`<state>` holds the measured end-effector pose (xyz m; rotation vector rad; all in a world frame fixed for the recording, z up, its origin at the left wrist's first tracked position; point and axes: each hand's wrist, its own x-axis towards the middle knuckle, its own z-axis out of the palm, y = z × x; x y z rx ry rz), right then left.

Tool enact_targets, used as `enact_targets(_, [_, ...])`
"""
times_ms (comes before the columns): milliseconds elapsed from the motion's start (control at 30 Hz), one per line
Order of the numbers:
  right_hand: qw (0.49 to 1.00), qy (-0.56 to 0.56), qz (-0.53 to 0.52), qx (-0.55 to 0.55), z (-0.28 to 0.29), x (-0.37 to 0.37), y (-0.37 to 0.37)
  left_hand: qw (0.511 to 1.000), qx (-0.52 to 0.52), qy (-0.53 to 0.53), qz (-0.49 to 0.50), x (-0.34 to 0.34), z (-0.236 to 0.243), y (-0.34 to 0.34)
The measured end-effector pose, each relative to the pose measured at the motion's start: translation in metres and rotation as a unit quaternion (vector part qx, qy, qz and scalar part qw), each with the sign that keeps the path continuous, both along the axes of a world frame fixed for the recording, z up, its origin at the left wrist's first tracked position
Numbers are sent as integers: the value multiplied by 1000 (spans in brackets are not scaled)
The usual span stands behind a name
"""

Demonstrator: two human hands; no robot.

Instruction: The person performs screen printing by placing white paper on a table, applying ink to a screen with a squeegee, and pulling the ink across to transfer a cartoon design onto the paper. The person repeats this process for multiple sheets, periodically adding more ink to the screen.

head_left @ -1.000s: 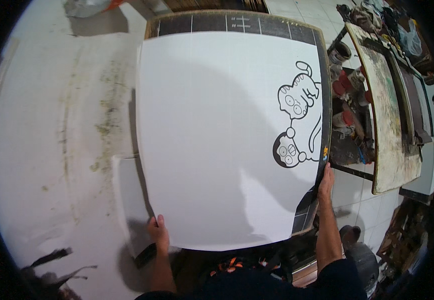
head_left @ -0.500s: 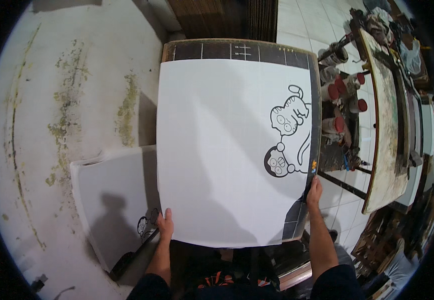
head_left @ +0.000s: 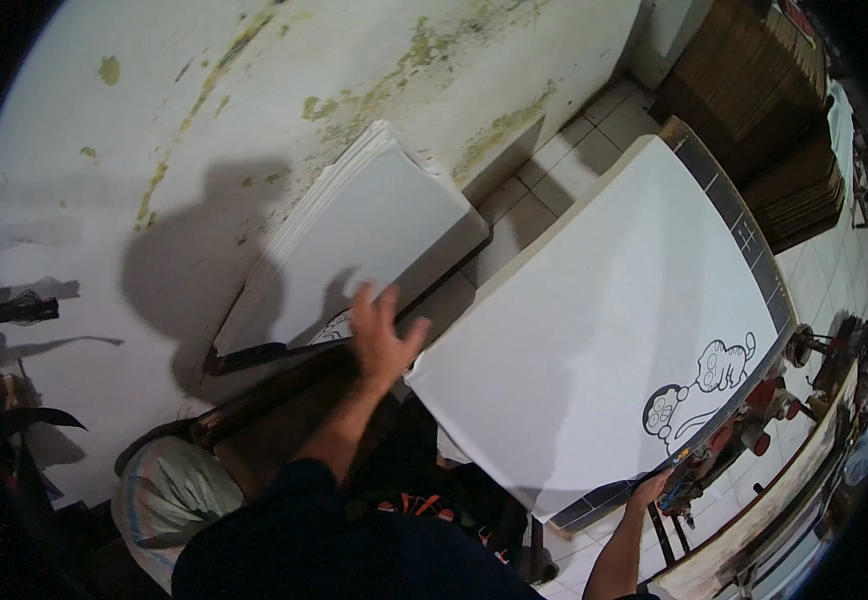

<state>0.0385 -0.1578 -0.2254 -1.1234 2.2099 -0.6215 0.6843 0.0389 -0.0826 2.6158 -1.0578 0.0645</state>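
- Stained wall (head_left: 254,100) behind.
- Sheet (head_left: 564,320) lies printed side up on the board (head_left: 744,235).
- Right hand (head_left: 651,487) reaches forward to the board's edge; cannot tell if its fingers clamp.
- Left hand (head_left: 382,335) raised beside the sheet, fingers spread.
- Stack (head_left: 379,220) near the wall.

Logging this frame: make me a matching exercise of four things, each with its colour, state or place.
1. left hand
2. right hand
3. sack
4. cartoon print

A. at the edge of the dark board
B. black outlines on white
C. fingers spread
D. pale, with coloured stripes

Pairs: 1-C, 2-A, 3-D, 4-B
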Motion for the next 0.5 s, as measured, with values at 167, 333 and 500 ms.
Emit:
enact_targets(167, [957, 247, 116, -94, 51, 73, 7, 965, 29, -209, 156, 101, 69, 67])
enact_targets(333, [945, 35, 227, -233, 63, 235, 52, 969, 40, -178, 167, 119, 80, 71])
enact_targets(500, [920, -186, 326, -115, 120, 376, 132, 988, 96, -68, 102, 125, 116, 81])
